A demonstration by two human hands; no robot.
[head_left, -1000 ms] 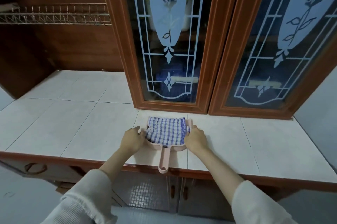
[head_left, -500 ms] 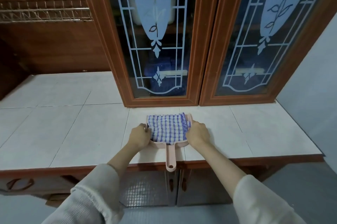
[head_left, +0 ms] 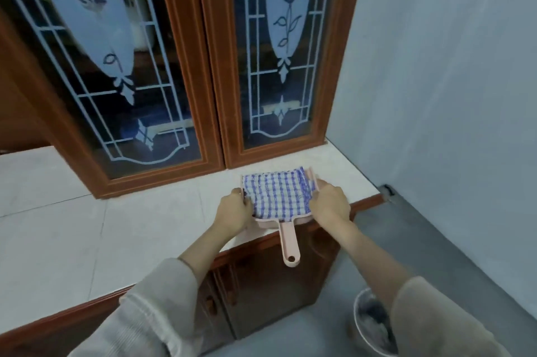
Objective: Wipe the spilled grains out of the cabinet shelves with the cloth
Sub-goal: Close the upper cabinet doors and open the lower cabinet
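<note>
The checked cloth [head_left: 277, 195] lies in the pink dustpan [head_left: 287, 240], gripped between left hand [head_left: 235, 208] and right hand [head_left: 329, 205].

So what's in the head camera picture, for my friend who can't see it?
The person's left hand and right hand grip the sides of a pink dustpan with a blue checked cloth lying in it, at a white tiled counter's edge. Behind it, the cabinet's two glass doors are shut.
</note>
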